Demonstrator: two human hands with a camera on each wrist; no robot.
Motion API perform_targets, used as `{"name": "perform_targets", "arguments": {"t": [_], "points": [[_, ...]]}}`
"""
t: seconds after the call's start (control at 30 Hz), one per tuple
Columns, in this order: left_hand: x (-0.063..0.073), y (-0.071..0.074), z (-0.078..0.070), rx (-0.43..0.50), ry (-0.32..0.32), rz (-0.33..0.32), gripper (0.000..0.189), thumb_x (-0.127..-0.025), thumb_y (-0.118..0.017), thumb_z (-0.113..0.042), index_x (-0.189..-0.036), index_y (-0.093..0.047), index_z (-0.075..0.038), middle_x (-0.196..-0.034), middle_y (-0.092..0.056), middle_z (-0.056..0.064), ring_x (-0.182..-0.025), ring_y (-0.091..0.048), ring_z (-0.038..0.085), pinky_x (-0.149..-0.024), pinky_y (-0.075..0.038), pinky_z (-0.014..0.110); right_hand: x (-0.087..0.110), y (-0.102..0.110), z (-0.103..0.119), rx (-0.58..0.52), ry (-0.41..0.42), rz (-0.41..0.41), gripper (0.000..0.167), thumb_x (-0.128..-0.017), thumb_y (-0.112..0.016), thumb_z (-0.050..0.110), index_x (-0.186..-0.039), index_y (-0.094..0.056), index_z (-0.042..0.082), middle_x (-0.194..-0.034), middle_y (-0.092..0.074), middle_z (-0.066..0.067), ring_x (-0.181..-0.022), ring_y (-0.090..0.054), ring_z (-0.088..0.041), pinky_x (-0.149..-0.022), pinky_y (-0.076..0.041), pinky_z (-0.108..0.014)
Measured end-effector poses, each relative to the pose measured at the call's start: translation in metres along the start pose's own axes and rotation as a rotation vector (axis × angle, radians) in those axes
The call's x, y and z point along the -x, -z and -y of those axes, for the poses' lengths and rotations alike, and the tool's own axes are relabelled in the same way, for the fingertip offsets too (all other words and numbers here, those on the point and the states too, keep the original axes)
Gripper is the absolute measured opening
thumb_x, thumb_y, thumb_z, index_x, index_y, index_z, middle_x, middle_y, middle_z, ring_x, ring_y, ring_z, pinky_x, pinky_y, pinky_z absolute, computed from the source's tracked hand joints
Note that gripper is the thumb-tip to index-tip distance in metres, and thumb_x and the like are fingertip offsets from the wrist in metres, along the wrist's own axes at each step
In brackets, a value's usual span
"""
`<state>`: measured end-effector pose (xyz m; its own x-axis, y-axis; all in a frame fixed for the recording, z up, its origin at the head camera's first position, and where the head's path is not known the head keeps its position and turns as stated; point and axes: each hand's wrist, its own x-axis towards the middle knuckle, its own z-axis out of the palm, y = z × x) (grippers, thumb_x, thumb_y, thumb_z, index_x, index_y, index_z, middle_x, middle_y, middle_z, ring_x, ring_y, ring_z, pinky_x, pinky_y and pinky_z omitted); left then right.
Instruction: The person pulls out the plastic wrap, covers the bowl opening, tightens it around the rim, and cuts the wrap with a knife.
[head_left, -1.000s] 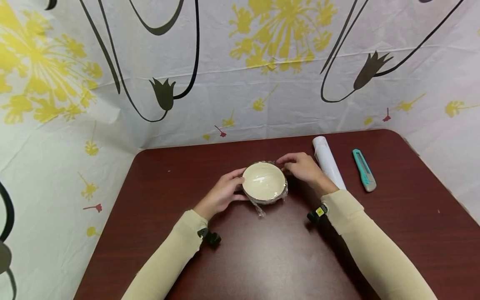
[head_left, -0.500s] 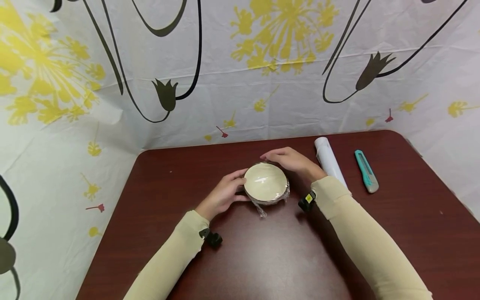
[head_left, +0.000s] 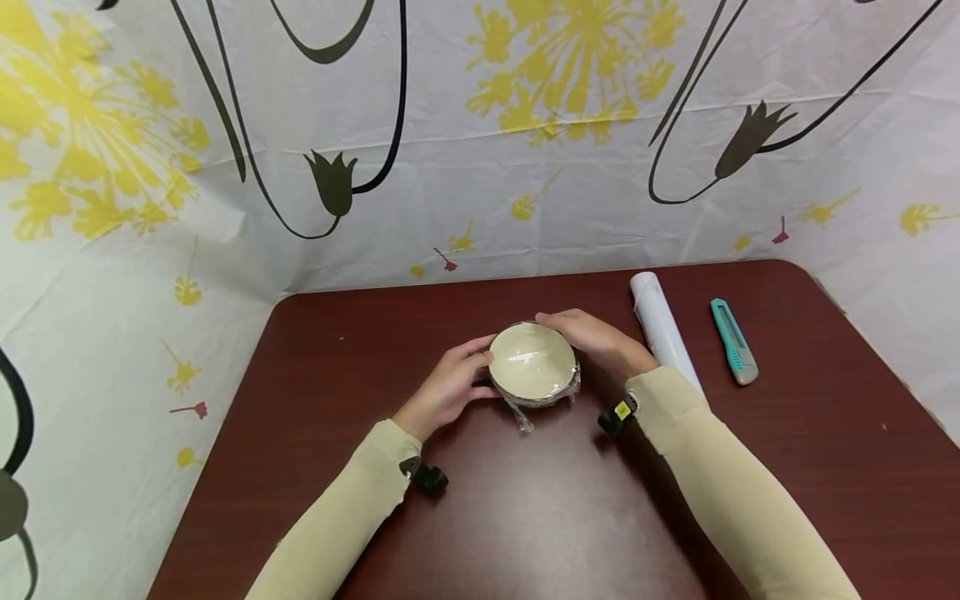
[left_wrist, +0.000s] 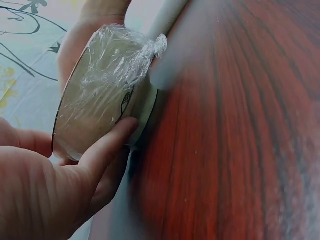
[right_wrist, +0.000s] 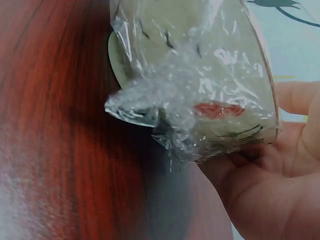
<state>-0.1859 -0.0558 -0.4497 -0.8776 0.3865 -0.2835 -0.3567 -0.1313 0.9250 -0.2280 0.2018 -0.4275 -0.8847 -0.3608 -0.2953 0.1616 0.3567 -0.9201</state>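
A cream bowl [head_left: 531, 360] sits on the dark red table, with clear cling film [left_wrist: 117, 60] stretched over its mouth and down its sides. Twisted film ends [head_left: 522, 419] stick out at the front; the right wrist view shows another crumpled bunch of film [right_wrist: 170, 107] over the printed side. My left hand [head_left: 447, 385] holds the bowl from the left, thumb near the rim and fingers spread along the wall. On the far right side my right hand [head_left: 600, 342] grips the bowl, its thumb by the rim and other fingers partly hidden behind the wall.
To the right of the bowl lies a white roll [head_left: 666, 329], partly behind the right forearm. Farther right is a teal utility knife [head_left: 733, 342]. A patterned cloth [head_left: 480, 208] hangs behind the table's back edge.
My right hand moved left along the bowl's far rim, then came back slightly toward the right side and settled against it. The left hand keeps its hold; the bowl stays in place.
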Motion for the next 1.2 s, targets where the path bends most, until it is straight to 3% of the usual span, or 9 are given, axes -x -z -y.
{"name": "perform_targets", "arguments": {"t": [0.17,0.27,0.37,0.47,0.63,0.73,0.9,1.0,1.2], "points": [[-0.001,-0.003,0.0,0.016,0.01,-0.023,0.05,-0.117,-0.047,-0.009,-0.167,-0.045,-0.002,-0.163,-0.049,0.025,-0.143,-0.055,0.042,-0.109,-0.054,0.062,0.001,0.001,-0.005,-0.016,0.03,0.0,0.054,-0.119,-0.046,0.035,-0.143,-0.066,-0.008,-0.132,-0.073,-0.013,-0.131,-0.06,-0.023,-0.11,-0.048,-0.035],[0.0,-0.003,0.001,0.012,0.007,-0.029,0.05,-0.117,-0.048,-0.009,-0.166,-0.045,-0.002,-0.163,-0.049,0.026,-0.143,-0.055,0.043,-0.109,-0.054,0.062,0.004,0.001,-0.005,-0.009,0.033,0.009,0.057,-0.119,-0.045,0.036,-0.148,-0.062,-0.01,-0.143,-0.067,-0.022,-0.143,-0.053,-0.032,-0.12,-0.042,-0.044],[0.001,-0.003,0.002,0.013,0.004,-0.032,0.05,-0.117,-0.048,-0.009,-0.166,-0.045,-0.001,-0.164,-0.049,0.026,-0.145,-0.054,0.043,-0.109,-0.054,0.062,0.01,0.003,-0.005,0.027,0.032,0.003,0.061,-0.119,-0.045,0.038,-0.155,-0.054,-0.01,-0.161,-0.052,-0.027,-0.157,-0.038,-0.038,-0.129,-0.031,-0.052],[0.001,-0.002,0.002,0.011,0.005,-0.029,0.05,-0.117,-0.048,-0.01,-0.167,-0.044,-0.002,-0.164,-0.048,0.026,-0.145,-0.054,0.043,-0.11,-0.054,0.061,0.02,0.006,-0.004,0.125,0.044,-0.024,0.06,-0.118,-0.045,0.037,-0.159,-0.051,-0.007,-0.167,-0.046,-0.026,-0.16,-0.032,-0.04,-0.131,-0.027,-0.056],[0.001,-0.002,0.002,-0.004,0.004,-0.023,0.05,-0.118,-0.047,-0.011,-0.167,-0.044,-0.002,-0.163,-0.05,0.025,-0.143,-0.056,0.042,-0.108,-0.056,0.06,0.04,0.019,-0.01,0.265,0.112,-0.006,0.055,-0.115,-0.053,0.032,-0.158,-0.054,-0.002,-0.159,-0.056,-0.022,-0.151,-0.047,-0.039,-0.123,-0.039,-0.056],[0.001,-0.001,0.002,-0.006,0.001,-0.022,0.05,-0.118,-0.047,-0.011,-0.167,-0.044,-0.002,-0.162,-0.05,0.026,-0.142,-0.057,0.042,-0.108,-0.056,0.06,0.049,0.03,-0.017,0.245,0.175,0.08,0.06,-0.11,-0.063,0.022,-0.161,-0.049,-0.006,-0.156,-0.058,-0.024,-0.146,-0.053,-0.039,-0.119,-0.045,-0.052],[0.0,0.001,0.002,-0.006,-0.001,-0.023,0.05,-0.117,-0.047,-0.011,-0.167,-0.044,-0.002,-0.162,-0.05,0.026,-0.142,-0.057,0.043,-0.108,-0.056,0.06,0.055,0.039,-0.026,0.223,0.209,0.173,0.08,-0.098,-0.08,0.012,-0.164,-0.04,-0.009,-0.155,-0.057,-0.028,-0.143,-0.056,-0.046,-0.116,-0.05,-0.055],[0.0,0.001,0.003,-0.006,0.001,-0.022,0.051,-0.117,-0.047,-0.011,-0.167,-0.044,-0.002,-0.162,-0.05,0.026,-0.142,-0.057,0.042,-0.108,-0.055,0.06,0.053,0.036,-0.029,0.259,0.234,0.158,0.084,-0.093,-0.087,0.009,-0.161,-0.042,-0.012,-0.15,-0.061,-0.029,-0.136,-0.062,-0.046,-0.112,-0.053,-0.056],[0.0,-0.001,0.003,0.003,0.002,-0.023,0.051,-0.118,-0.047,-0.011,-0.168,-0.042,-0.002,-0.162,-0.05,0.025,-0.142,-0.057,0.042,-0.109,-0.055,0.061,0.048,0.026,-0.031,0.342,0.3,0.064,0.072,-0.09,-0.089,0.002,-0.15,-0.054,-0.015,-0.133,-0.072,-0.026,-0.119,-0.073,-0.039,-0.1,-0.062,-0.048]]}}
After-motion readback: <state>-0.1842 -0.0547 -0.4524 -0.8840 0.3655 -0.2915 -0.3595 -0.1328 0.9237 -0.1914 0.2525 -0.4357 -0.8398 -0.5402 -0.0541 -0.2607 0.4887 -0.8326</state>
